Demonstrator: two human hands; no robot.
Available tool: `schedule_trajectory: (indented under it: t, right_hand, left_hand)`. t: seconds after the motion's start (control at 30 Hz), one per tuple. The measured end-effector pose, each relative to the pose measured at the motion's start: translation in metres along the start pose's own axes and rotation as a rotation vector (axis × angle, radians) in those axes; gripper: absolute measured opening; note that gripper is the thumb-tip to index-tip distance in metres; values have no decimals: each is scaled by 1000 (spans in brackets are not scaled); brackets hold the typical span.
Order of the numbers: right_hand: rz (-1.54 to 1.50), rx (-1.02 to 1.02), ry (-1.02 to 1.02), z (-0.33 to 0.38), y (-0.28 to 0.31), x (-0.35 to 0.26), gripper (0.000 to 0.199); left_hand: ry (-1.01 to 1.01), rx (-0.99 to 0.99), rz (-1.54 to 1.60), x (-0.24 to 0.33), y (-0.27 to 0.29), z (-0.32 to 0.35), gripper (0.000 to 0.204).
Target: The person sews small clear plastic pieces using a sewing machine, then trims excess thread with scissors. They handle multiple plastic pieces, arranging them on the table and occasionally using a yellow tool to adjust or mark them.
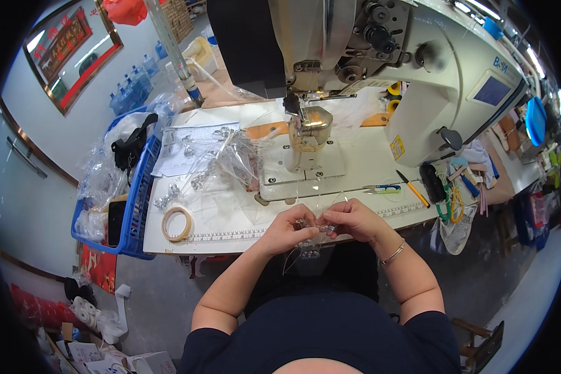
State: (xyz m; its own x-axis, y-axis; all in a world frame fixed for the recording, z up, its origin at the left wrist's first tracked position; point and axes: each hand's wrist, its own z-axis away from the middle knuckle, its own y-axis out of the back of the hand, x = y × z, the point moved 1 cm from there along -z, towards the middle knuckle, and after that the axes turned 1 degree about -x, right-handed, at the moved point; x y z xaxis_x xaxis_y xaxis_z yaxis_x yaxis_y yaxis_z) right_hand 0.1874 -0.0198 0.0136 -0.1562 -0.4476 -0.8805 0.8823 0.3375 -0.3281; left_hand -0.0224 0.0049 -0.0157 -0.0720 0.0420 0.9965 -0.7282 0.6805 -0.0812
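Observation:
My left hand (288, 229) and my right hand (349, 218) meet at the near edge of the sewing table (230, 215). Together they pinch a small clear plastic piece with a silvery metal ornament (311, 232), and a bit of clear film hangs below them. A bracelet sits on my right wrist. The white industrial sewing machine (411, 68) stands just behind my hands, its needle post (305, 134) straight ahead of them.
A tape roll (176, 224) lies at the left of the table, with a heap of clear plastic pieces and metal ornaments (212, 165) and a paper sheet behind it. A blue basket (134, 206) hangs at the table's left. Scissors (383, 188) and a pen (412, 189) lie to the right.

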Motion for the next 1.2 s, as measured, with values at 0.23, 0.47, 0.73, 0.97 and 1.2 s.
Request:
schedule_trajectory:
  t: [0.23, 0.47, 0.73, 0.97, 1.2]
  right_hand:
    - [-140, 37, 31, 7, -8, -10, 34]
    - [152, 36, 150, 14, -13, -5, 21]
    - [68, 95, 357, -11, -5, -35, 11]
    - [358, 220, 530, -43, -23, -91, 12]
    - [746, 576, 888, -55, -21, -97, 14]
  left_hand:
    - [-132, 3, 135, -2, -3, -1, 9]
    - [-207, 9, 72, 4, -11, 1, 8]
    - [51, -61, 280, 34, 9, -20, 24]
    - [-294, 333, 203, 73, 20, -36, 46]
    - [22, 222, 827, 98, 32, -60, 47]
